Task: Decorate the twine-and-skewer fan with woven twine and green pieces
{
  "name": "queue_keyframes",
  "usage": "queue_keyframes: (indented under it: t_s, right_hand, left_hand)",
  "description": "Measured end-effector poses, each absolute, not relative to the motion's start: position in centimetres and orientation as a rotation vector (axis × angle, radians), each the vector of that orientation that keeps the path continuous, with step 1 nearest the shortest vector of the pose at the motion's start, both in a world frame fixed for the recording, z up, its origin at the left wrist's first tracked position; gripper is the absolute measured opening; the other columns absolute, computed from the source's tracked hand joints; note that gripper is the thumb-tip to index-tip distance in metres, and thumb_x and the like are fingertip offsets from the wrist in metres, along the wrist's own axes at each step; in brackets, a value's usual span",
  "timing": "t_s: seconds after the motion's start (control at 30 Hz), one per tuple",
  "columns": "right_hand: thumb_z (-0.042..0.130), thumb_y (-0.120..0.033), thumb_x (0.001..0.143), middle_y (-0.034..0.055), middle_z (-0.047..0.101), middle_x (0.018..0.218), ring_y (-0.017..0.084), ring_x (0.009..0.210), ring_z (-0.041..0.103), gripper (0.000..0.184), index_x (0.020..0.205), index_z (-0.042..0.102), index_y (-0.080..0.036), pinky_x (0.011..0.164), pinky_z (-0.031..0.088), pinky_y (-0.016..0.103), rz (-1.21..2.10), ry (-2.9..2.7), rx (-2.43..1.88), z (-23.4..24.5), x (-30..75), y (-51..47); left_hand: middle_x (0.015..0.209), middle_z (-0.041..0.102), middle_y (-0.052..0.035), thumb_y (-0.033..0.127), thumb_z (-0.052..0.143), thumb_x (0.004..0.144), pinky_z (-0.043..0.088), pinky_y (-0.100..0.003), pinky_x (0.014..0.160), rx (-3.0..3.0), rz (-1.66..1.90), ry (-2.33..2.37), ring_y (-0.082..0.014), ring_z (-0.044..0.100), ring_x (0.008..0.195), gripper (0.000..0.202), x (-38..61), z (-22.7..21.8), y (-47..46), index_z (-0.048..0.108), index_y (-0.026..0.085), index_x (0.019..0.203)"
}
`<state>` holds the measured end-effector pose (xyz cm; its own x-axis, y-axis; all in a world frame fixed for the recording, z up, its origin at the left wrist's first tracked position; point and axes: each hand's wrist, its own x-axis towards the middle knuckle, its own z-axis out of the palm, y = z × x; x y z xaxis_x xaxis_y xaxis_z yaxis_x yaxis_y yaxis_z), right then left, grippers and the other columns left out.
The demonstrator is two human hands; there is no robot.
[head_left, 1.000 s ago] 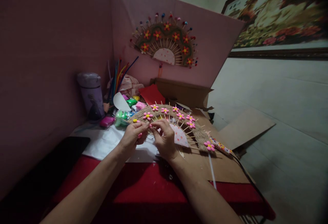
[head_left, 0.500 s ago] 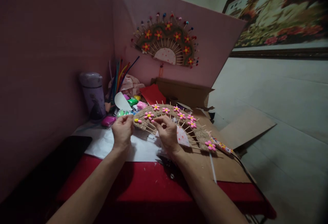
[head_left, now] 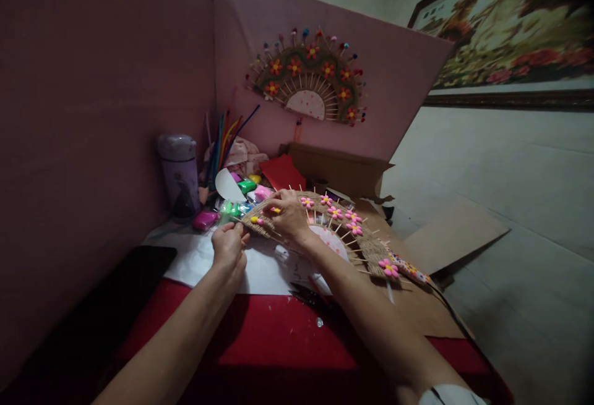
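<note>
A half-round fan of wound twine on thin sticks (head_left: 375, 250) stands tilted before me, with pink clay flowers (head_left: 388, 268) with yellow centres along its band. My left hand (head_left: 229, 249) pinches the fan's left tip between thumb and fingers. Just right of it sits a partly formed flower (head_left: 257, 221), a yellow centre with a pink petal. My right hand (head_left: 288, 218) reaches over the band with bent, closed fingers, partly covering another flower (head_left: 276, 210). Whatever is at its fingertips is hidden. A dotted half-circle (head_left: 330, 241) fills the fan's inner part.
Left stand a purple tumbler (head_left: 179, 176) and coloured stems (head_left: 225, 142). Clay packets (head_left: 205, 220) lie by white paper (head_left: 185, 256). Dark scissors (head_left: 309, 295) rest near the red cloth (head_left: 260, 331). A corded glue gun (head_left: 411, 268) lies right. A finished fan (head_left: 306, 77) hangs behind.
My left hand has come to the fan's left tip and grips it. My right hand has risen from the band's inner edge to over its flowers. The view has shifted slightly.
</note>
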<state>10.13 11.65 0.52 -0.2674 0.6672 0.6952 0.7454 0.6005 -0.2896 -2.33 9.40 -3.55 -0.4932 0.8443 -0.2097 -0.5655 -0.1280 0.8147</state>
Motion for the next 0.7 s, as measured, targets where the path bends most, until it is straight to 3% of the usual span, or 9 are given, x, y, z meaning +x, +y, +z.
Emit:
queue_keyframes:
  t_s: [0.17, 0.33, 0.57, 0.7]
  right_hand:
    - [0.077, -0.028, 0.066, 0.0042, 0.062, 0.087, 0.022, 0.090, 0.046, 0.009, 0.066, 0.071, -0.022, 0.080, 0.038, 0.035, -0.124, -2.062, -1.095, 0.5, 9.9, 12.0]
    - [0.076, -0.026, 0.068, 0.0048, 0.063, 0.091, 0.022, 0.093, 0.045, 0.006, 0.069, 0.072, -0.022, 0.082, 0.036, 0.036, -0.096, -2.111, -1.130, 0.6, 9.8, 12.2]
    - [0.073, -0.028, 0.072, 0.0041, 0.062, 0.095, 0.022, 0.096, 0.043, 0.008, 0.067, 0.072, -0.022, 0.083, 0.033, 0.037, -0.081, -2.155, -1.095, 0.2, 10.1, 12.8]
    - [0.074, -0.026, 0.071, 0.0041, 0.062, 0.094, 0.021, 0.095, 0.044, 0.006, 0.067, 0.072, -0.022, 0.084, 0.035, 0.037, -0.076, -2.165, -1.063, 0.0, 10.1, 13.1]
  left_hand:
    - [0.051, 0.048, 0.0049, 0.001, 0.059, 0.065, 0.043, -0.022, 0.050, 0.359, 1.666, 1.059, -0.0074, 0.049, 0.043, 0.018, -2.1, -2.5, 8.5, 0.049, 0.015, 0.067]
    - [0.063, 0.060, -0.0025, -0.002, 0.051, 0.071, 0.042, -0.020, 0.050, 0.340, 1.601, 1.041, -0.0081, 0.055, 0.049, 0.015, -2.3, -1.8, 8.0, 0.055, 0.012, 0.069]
    - [0.052, 0.052, 0.0019, -0.003, 0.051, 0.073, 0.044, -0.018, 0.050, 0.355, 1.564, 0.984, -0.0034, 0.042, 0.039, 0.015, -2.2, -1.4, 7.6, 0.058, 0.009, 0.068]
    - [0.056, 0.056, -0.0011, -0.005, 0.050, 0.072, 0.049, -0.020, 0.053, 0.353, 1.556, 0.955, -0.0056, 0.049, 0.043, 0.017, -2.0, -1.2, 7.5, 0.059, 0.008, 0.070]
